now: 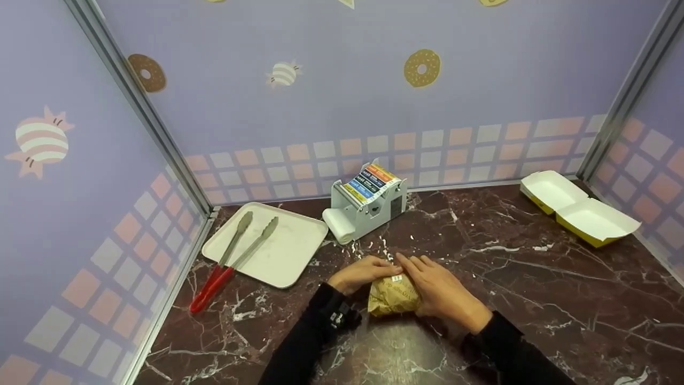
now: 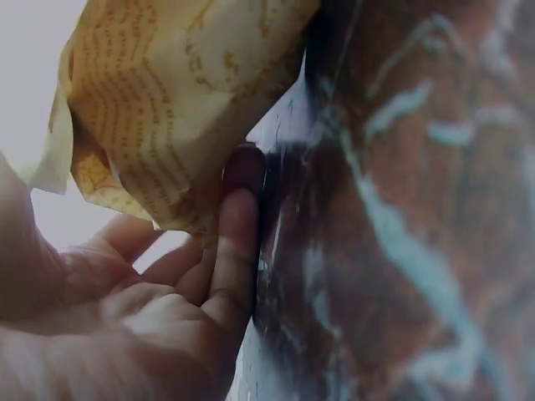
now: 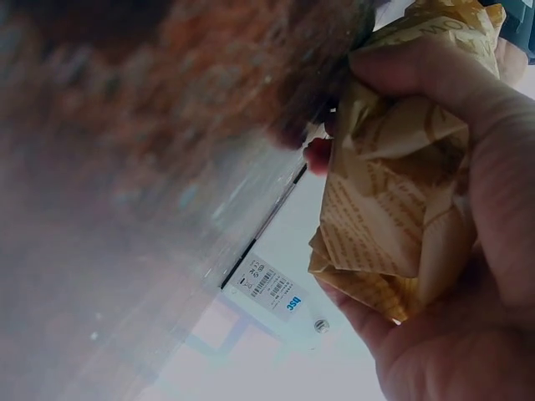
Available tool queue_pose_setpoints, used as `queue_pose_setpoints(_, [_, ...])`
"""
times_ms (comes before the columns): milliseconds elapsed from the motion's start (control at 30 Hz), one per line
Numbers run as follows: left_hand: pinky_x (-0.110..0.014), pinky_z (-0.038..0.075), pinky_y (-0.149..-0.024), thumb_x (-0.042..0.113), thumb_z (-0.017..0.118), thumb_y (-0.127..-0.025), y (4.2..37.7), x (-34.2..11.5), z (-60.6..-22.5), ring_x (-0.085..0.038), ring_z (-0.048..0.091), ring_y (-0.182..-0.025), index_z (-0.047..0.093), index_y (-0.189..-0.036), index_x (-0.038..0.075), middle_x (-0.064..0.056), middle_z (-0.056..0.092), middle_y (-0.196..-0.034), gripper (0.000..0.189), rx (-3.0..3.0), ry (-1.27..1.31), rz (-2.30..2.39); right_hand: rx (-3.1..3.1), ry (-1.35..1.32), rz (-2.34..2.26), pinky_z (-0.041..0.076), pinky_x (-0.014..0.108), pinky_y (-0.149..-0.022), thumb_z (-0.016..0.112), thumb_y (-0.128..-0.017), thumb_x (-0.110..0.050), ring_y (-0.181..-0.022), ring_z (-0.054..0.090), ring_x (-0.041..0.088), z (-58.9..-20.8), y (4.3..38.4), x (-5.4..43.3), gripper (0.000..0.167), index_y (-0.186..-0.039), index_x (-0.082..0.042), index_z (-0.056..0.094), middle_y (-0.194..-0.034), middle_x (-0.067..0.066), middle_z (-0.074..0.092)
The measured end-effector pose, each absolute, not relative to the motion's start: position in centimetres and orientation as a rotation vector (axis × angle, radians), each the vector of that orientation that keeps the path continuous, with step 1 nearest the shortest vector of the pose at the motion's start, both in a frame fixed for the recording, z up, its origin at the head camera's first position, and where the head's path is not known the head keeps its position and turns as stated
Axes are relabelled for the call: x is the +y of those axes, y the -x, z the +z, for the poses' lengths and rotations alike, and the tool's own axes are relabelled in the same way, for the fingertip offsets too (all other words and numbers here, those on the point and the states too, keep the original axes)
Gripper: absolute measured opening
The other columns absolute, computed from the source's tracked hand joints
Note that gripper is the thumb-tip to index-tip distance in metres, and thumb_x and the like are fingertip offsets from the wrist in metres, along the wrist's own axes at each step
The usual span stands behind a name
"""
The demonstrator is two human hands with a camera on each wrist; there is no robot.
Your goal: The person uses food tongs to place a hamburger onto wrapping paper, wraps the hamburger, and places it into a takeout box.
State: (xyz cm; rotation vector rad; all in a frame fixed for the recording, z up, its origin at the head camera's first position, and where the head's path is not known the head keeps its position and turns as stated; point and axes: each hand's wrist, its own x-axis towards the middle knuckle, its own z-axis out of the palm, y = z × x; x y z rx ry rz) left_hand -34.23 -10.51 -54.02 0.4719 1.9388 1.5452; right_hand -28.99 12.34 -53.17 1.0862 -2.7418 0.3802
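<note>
A package wrapped in printed brown paper sits on the dark marble-patterned table between both hands, with a small white sticker on its top. My left hand holds its left and far side; in the left wrist view its fingers reach along the table to the paper. From the right, my right hand grips the package, the thumb lying across the folded paper in the right wrist view. What is inside the wrap is hidden.
Behind the hands stands a white label dispenser with coloured label rolls. Left of it, tongs with red handles lie across a white tray. An opened yellow-and-white box is at the back right. Patterned walls enclose the table.
</note>
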Motion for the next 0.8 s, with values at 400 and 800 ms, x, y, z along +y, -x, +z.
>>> queue_pose_setpoints(400, [-0.021, 0.046, -0.067, 0.043, 0.068, -0.098, 34.34, -11.07, -53.46, -0.006, 0.058, -0.075, 0.078, -0.111, 0.009, 0.01, 0.067, -0.086, 0.037, 2.128, -0.613, 1.308, -2.682, -1.102, 0.268, 0.045, 0.058, -0.113, 0.101, -0.053, -0.037, -0.131, 0.057, 0.043, -53.06, 29.11, 12.1, 0.132, -0.16, 0.0, 0.031, -0.145, 0.019, 0.058])
queue_pose_setpoints(800, [-0.024, 0.048, -0.078, 0.042, 0.069, -0.098, 34.14, -10.77, -53.47, -0.008, 0.057, -0.087, 0.077, -0.11, 0.007, 0.008, 0.062, -0.096, 0.038, 2.26, -0.658, 1.251, -2.599, -1.078, 0.279, 0.05, 0.055, -0.11, 0.099, -0.055, -0.05, -0.125, 0.061, 0.041, -53.24, 29.2, 12.25, 0.132, -0.159, -0.002, 0.034, -0.14, 0.017, 0.062])
